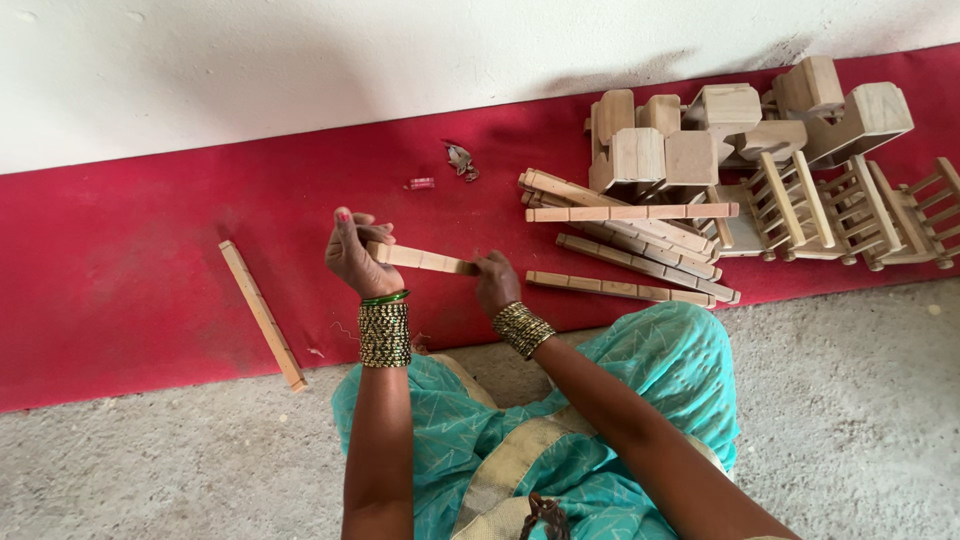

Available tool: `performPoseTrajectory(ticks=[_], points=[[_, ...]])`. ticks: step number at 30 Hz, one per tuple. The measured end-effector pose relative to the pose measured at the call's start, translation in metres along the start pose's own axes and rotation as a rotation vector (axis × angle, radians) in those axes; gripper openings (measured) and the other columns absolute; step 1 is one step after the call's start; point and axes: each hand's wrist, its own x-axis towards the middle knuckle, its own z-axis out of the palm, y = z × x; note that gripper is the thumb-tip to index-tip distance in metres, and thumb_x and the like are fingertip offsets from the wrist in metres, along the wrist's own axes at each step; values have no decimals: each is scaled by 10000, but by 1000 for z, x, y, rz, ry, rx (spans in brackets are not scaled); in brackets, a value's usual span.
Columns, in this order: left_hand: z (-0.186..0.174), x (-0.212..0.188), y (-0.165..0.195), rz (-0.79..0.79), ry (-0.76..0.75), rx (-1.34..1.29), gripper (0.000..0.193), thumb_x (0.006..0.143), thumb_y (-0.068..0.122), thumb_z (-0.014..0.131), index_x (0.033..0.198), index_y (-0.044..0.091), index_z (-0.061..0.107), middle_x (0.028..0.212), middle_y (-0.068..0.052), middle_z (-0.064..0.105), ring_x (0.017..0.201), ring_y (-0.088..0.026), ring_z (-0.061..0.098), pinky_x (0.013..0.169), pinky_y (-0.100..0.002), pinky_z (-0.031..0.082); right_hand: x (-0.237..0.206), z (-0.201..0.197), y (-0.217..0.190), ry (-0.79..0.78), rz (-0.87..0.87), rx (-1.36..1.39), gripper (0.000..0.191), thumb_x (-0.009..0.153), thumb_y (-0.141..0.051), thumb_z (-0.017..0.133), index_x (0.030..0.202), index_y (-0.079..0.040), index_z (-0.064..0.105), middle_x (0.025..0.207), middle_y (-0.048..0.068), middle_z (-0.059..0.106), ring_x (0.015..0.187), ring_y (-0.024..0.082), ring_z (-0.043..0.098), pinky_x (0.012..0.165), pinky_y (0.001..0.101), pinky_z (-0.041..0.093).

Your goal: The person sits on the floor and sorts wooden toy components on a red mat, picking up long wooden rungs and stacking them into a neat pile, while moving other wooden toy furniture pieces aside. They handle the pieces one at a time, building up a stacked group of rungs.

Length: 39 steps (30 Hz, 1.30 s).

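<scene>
While the left hand [352, 255] and right hand [496, 282] each pinch an end of one notched wooden slat [422, 260] (fingers closed on it), more slats [630, 240] lie just beyond the right fingertips.

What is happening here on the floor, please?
A seated person holds a notched wooden strip between the left hand and right hand, above a red mat. More strips and small wooden toy parts are piled to the right; one single strip lies to the left.
</scene>
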Motion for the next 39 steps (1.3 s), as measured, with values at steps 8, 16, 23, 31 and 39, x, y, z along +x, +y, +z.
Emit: performPoseTrajectory(ticks=[8, 16, 23, 31, 39], points=[[27, 3, 15, -199, 39, -158, 501, 877, 550, 662, 819, 55, 717, 502, -5, 592, 405, -117, 577, 418, -297, 550, -5, -24, -93, 269, -439, 383, 373, 961, 66, 562, 1304, -25, 676, 1024, 166, 695, 891, 255, 724, 728, 355, 642], [13, -7, 10, 167, -149, 91, 427, 1030, 445, 691, 868, 56, 618, 776, -24, 554, 607, -97, 514, 474, -277, 487, 6, -7, 14, -65, -109, 55, 291, 924, 44, 582, 1045, -116, 794, 915, 135, 727, 759, 216, 699, 678, 353, 645], [14, 0, -8, 76, -89, 14, 405, 998, 396, 724, 777, 70, 632, 627, -32, 611, 534, -109, 590, 588, -317, 587, 26, -29, -61, 92, -359, 299, 245, 912, 50, 647, 1095, -63, 765, 916, 136, 726, 748, 242, 716, 673, 364, 643], [19, -6, -8, -162, -32, -71, 503, 979, 513, 659, 712, 86, 667, 601, -57, 634, 498, -157, 603, 550, -361, 583, -12, -30, -53, 185, -304, 239, 408, 944, 92, 580, 1317, -50, 665, 1037, 159, 682, 902, 259, 715, 745, 349, 649], [12, -11, -14, -247, -335, -122, 855, 997, 783, 295, 777, 41, 658, 614, -70, 615, 459, -176, 558, 449, -325, 469, 15, -18, 11, -184, -218, -73, 203, 922, -222, 747, 890, -22, 753, 816, 193, 689, 791, 313, 662, 829, 480, 554]])
